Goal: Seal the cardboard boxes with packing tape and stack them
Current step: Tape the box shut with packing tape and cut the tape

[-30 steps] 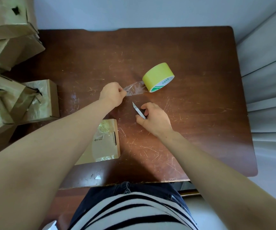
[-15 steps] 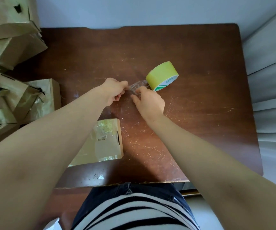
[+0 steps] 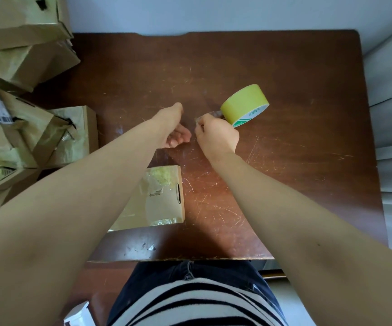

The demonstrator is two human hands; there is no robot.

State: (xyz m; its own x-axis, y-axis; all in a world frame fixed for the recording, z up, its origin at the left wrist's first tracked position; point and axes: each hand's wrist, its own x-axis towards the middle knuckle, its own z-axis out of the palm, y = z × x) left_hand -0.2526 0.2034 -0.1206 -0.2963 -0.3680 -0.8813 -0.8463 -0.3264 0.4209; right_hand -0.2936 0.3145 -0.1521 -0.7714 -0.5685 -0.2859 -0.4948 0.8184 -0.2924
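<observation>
Yellow tape roll (image 3: 244, 100), brown table (image 3: 284, 67)

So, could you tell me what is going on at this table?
A person works at a wooden table. Their right hand pinches the clear loose end drawn from the yellow tape roll, which stands on edge. The left hand hovers beside it, loosely open, holding nothing. A small cardboard box lies near the front edge; other boxes are piled at the left.

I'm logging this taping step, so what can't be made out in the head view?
Head view:
What the right hand grips beside the yellow tape roll: hidden by the hand itself.
Left part of the flat brown cardboard box: under the left forearm.
The stacked brown cardboard boxes: cut off by the left edge.
The white object: cut by the bottom edge.
</observation>
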